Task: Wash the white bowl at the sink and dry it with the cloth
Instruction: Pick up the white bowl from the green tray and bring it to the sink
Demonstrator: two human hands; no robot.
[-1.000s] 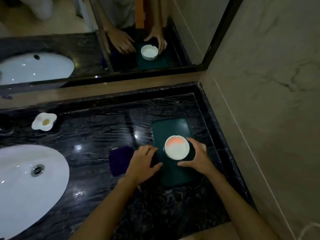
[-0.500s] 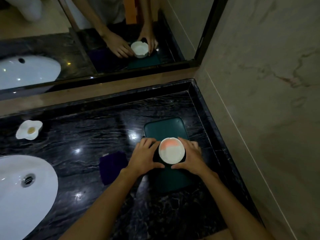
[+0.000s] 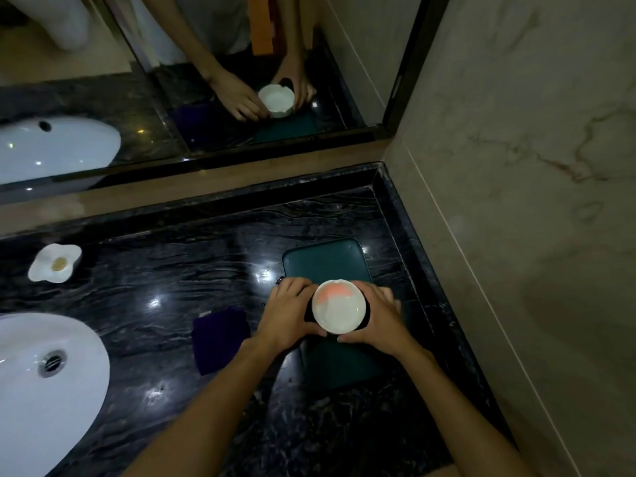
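Note:
A small white bowl (image 3: 339,306) with an orange-pink smear inside is over a dark green tray (image 3: 323,261) on the black marble counter. My left hand (image 3: 287,313) cups its left side and my right hand (image 3: 377,320) cups its right side, fingers wrapped around the wall. A dark purple cloth (image 3: 220,337) lies flat on the counter just left of my left wrist. The white sink (image 3: 44,383) with its metal drain (image 3: 51,363) is at the far left, partly cut off by the frame edge.
A white flower-shaped soap dish (image 3: 55,263) stands at the back left of the black marble counter (image 3: 155,287). A mirror (image 3: 192,74) runs along the back and a beige marble wall (image 3: 516,201) closes the right side.
My left hand has moved from the tray's left edge onto the bowl, so both hands now grip it. The bowl appears slightly raised off the tray.

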